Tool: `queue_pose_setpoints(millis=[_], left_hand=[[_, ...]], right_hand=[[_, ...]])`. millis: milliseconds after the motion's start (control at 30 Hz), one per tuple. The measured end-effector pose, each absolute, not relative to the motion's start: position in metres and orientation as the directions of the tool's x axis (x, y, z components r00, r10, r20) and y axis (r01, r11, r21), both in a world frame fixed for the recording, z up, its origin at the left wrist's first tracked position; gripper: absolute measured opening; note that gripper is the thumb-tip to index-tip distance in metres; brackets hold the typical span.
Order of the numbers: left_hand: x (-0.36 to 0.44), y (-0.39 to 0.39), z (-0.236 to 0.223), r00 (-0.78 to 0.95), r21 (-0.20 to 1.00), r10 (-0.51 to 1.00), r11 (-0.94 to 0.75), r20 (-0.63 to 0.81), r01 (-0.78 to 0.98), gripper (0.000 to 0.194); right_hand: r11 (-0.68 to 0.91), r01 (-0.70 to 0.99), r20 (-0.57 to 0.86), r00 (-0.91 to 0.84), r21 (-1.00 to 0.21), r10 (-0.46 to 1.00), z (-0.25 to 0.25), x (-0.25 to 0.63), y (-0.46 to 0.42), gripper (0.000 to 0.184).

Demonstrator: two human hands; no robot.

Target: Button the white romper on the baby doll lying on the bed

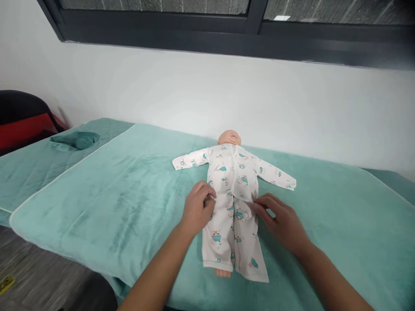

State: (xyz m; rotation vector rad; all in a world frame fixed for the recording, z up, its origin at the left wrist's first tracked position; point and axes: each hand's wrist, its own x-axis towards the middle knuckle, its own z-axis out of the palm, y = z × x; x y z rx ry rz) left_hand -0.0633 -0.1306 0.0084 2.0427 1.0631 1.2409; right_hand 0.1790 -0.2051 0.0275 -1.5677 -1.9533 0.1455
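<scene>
A baby doll (229,137) lies on its back, dressed in a white printed long-sleeved top (223,166) and matching baby pants (218,237). The sleeves stretch out to both sides, and the doll's hands do not show. Toes peek from the left pant leg, while the right leg's cuff lies flat with no foot visible. My left hand (197,207) is closed at the left side of the waist, its fingers curled on the pants' edge. On the opposite side, my right hand (280,218) pinches the pants near the top's hem with thumb and forefinger.
A teal plush cover (129,194) spreads over the bed beneath the doll. At the far left is a padded face opening (75,141), with a black and red chair (26,121) beyond it. A white wall (168,95) and dark window frame (155,32) stand behind.
</scene>
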Motion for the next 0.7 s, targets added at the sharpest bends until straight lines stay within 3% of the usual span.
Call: queue_pose_setpoints(millis=[133,267,433,567,700], left_hand=[[-0.057,-0.118,0.016,0.198,0.82,0.891,-0.453,0.408,0.351,0.015],[-0.035,-0.076,0.038,0.072,0.875,0.918,-0.393,0.389,0.282,0.02],[0.008,-0.002,0.064,0.028,0.878,0.933,-0.349,0.36,0.329,0.025],[0.031,0.034,0.07,0.147,0.822,0.957,-0.29,0.25,0.49,0.019],[0.038,0.043,0.07,0.222,0.759,0.95,-0.31,0.221,0.572,0.024]], right_hand=[[0.176,0.822,0.454,0.111,-0.542,0.884,0.057,0.173,-0.17,0.036],[0.061,0.827,0.485,0.266,-0.559,0.833,0.082,0.153,-0.088,0.026],[-0.219,0.873,0.256,0.354,-0.437,0.9,0.083,0.144,-0.006,0.036],[-0.234,0.844,0.153,0.344,-0.483,0.926,0.074,0.159,0.007,0.025],[-0.134,0.785,0.253,0.349,-0.605,0.902,0.068,0.171,0.007,0.019]])
